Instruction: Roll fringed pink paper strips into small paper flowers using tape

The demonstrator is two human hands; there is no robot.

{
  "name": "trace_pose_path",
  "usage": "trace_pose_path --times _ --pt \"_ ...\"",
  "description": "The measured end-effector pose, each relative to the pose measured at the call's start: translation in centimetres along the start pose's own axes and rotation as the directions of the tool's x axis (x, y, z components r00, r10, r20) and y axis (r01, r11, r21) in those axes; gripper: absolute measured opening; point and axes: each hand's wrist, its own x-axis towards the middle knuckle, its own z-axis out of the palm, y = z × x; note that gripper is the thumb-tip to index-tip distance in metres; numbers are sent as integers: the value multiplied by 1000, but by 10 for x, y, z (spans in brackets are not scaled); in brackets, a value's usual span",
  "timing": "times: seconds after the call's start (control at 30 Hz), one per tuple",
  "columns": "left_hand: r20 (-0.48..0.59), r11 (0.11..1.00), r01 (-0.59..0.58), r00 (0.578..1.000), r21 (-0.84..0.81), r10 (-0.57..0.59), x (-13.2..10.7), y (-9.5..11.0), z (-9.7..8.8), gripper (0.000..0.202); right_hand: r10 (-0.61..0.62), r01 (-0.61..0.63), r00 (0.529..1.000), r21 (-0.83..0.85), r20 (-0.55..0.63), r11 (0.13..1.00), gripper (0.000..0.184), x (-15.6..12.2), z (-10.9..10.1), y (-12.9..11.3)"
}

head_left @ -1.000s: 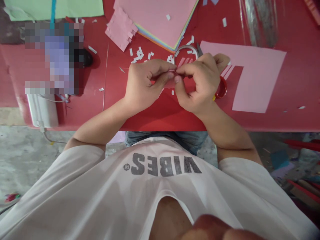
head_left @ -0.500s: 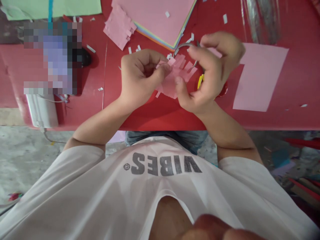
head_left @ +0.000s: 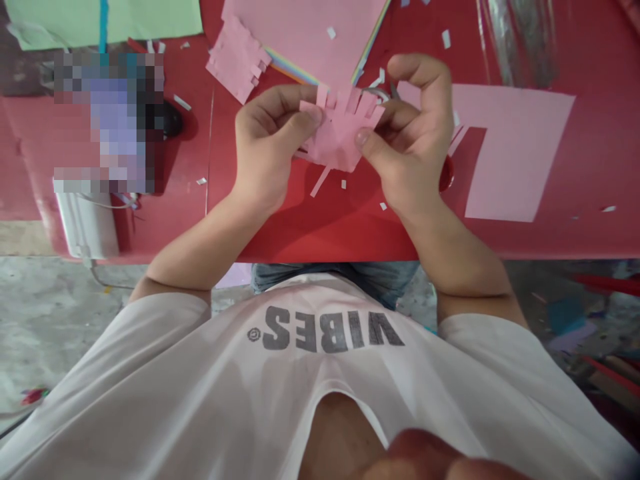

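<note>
Both hands hold a small pink paper piece (head_left: 343, 133) above the table, with notched tabs along its far edge. My left hand (head_left: 273, 137) pinches its left side between thumb and fingers. On the right side, my right hand (head_left: 413, 137) grips it with the thumb on top, fingers partly hidden behind. A curved metal piece (head_left: 377, 93) shows beyond the paper near my right fingers; its kind is unclear. A thin pink paper strip (head_left: 320, 181) sits just below the piece. Another notched pink paper piece (head_left: 237, 59) lies at the upper left.
A stack of coloured paper, pink on top (head_left: 305, 33), lies at the back. An L-shaped pink sheet (head_left: 520, 153) is at the right, near clear plastic wrapping (head_left: 520, 40). White paper scraps dot the red table (head_left: 325, 233). A white box-like device (head_left: 87, 227) with a cable stands left.
The notched pink paper has moved slightly away from me and now lies flatter between my hands, its tabs spread in view. The right thumb and fingers have closed in on its edge.
</note>
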Motion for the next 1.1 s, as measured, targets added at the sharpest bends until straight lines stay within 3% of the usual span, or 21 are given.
trace_pose_path --times 0.13,0.3,0.4,0.53,0.63,0.77,0.97,1.1 --pt "18 999 30 999 -27 -30 4 -6 -3 8 -52 52 999 32 -18 998 53 3 -3 2" --pt "42 968 209 978 -141 -205 0 11 3 15 -24 24 1000 -86 2 996 41 3 -6 -5" --pt "95 957 254 966 -143 -242 -2 18 4 17 -4 9 1000 -163 30 987 38 2 -10 -8" --pt "83 986 162 983 45 -165 -3 21 6 14 -86 95 994 -159 63 983 50 3 -14 -3" --pt "47 982 118 991 147 -126 -6 24 9 17 -51 60 997 -179 57 982 53 3 -13 -1" --pt "66 980 95 992 177 -108 -8 26 11 12 24 -13 996 -129 87 992 45 2 -13 2" --pt "84 985 -12 996 173 -3 -1 -3 -1 18 123 -109 992 -257 38 960 34 1 -14 9" --pt "47 984 -27 999 178 18 -1 -10 -2 19 134 -130 991 -192 10 973 32 1 -10 5"
